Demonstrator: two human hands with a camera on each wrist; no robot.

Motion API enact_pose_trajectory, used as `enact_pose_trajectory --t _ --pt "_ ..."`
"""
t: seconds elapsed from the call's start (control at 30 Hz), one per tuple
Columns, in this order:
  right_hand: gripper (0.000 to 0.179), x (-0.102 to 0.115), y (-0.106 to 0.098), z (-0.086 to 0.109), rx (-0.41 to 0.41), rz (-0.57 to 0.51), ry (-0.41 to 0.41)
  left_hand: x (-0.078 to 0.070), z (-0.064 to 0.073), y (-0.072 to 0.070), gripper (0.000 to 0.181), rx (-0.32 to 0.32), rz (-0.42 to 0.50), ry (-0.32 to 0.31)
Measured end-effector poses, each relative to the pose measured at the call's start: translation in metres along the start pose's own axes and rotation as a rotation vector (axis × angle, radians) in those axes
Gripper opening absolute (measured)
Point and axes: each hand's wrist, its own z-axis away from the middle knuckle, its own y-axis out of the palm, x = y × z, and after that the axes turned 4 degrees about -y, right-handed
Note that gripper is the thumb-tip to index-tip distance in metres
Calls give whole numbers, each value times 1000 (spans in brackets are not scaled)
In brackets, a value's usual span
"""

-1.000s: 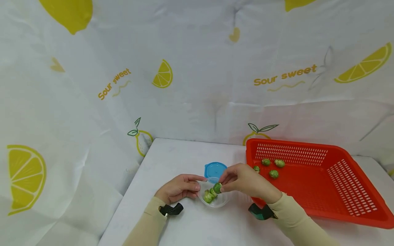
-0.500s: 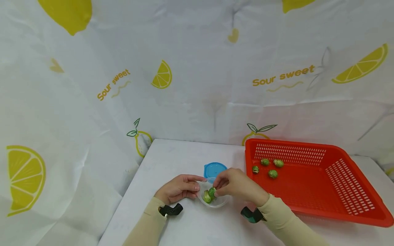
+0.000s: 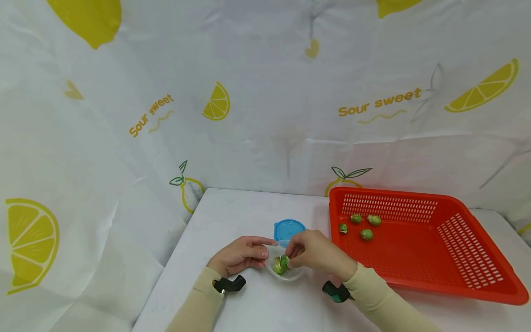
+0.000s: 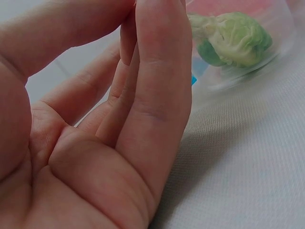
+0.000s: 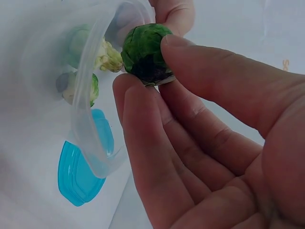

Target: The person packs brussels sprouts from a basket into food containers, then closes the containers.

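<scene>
My left hand [image 3: 239, 254] holds the side of a small clear plastic bowl [image 3: 293, 276] between thumb and fingers. My right hand [image 3: 320, 252] pinches a dark green Brussels sprout [image 5: 146, 52] between thumb and fingertips, low at the bowl's opening in the head view. Other sprouts lie in the bowl, and a paler sprout [image 4: 240, 40] shows through its wall in the left wrist view. From the right wrist, the bowl's rim stands just beyond the held sprout. Whether that sprout touches the ones beneath is hard to tell.
A blue lid [image 3: 288, 227] lies on the white table [image 3: 236, 212] behind the bowl. To the right stands a large red basket [image 3: 415, 267], with several sprouts [image 3: 367, 234] in its left part. A lemon-print cloth [image 3: 257, 157] hangs behind the table.
My right hand has moved left and slightly down, bringing its sprout from above the bowl's right side down among the others. The left hand keeps its hold on the bowl.
</scene>
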Motion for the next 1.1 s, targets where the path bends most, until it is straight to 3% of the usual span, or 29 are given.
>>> enact_pose_trajectory --t 0.4,0.6,0.83,1.1 --pt "10 1 7 2 -24 53 17 1 -4 1 53 32 3 17" --pt "7 2 -1 4 -21 71 -4 0 -5 2 53 32 2 16" --pt "7 5 -33 13 -29 83 -8 1 -7 0 52 19 0 3" --pt "15 -12 -95 29 -113 101 44 4 -3 -5 54 1 -19 1"
